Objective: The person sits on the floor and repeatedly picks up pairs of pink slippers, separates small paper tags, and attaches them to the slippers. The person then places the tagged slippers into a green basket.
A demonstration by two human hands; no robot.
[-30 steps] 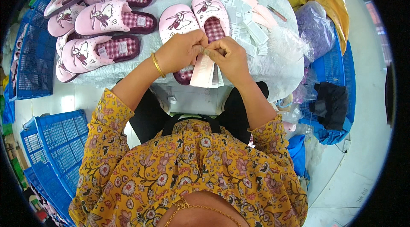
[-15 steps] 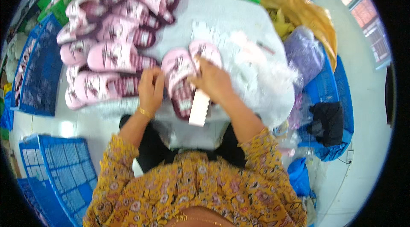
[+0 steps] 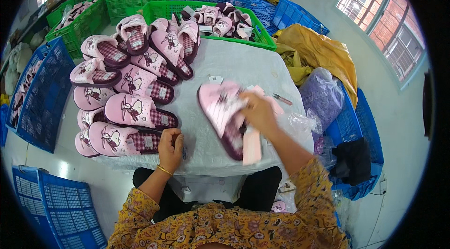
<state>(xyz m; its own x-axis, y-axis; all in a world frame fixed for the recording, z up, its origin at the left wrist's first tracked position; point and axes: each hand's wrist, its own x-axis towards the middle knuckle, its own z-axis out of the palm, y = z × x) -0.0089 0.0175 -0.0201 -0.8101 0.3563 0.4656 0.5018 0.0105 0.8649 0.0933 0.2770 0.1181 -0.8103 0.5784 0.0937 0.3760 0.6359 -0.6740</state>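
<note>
My right hand [image 3: 260, 112] grips a pink slipper [image 3: 219, 113] with a dark plum sole, tilted over the white-covered table and smeared by motion. A pale pink card tag [image 3: 251, 148] hangs beside its heel; whether a second slipper is behind it I cannot tell. My left hand [image 3: 170, 149] is closed at the table's front edge, fingers curled; what they hold, if anything, is hidden. Just beyond it is the heel of a pink slipper [image 3: 112, 139] with a checked insole, one of several slippers stacked on the left of the table.
On the white-covered table [image 3: 229, 56], pink cards [image 3: 276, 104], a small pair of snips [image 3: 282, 99] and clear plastic [image 3: 297, 124] lie at the right. A green crate [image 3: 159, 11] of slippers stands behind. Blue crates [image 3: 40, 94] flank the left; a purple-filled bag [image 3: 323, 94] sits at the right.
The view has tilted up, showing more crates and the window. My right hand has swung the slipper up and to the right, away from my left hand. The left hand remains closed.
</note>
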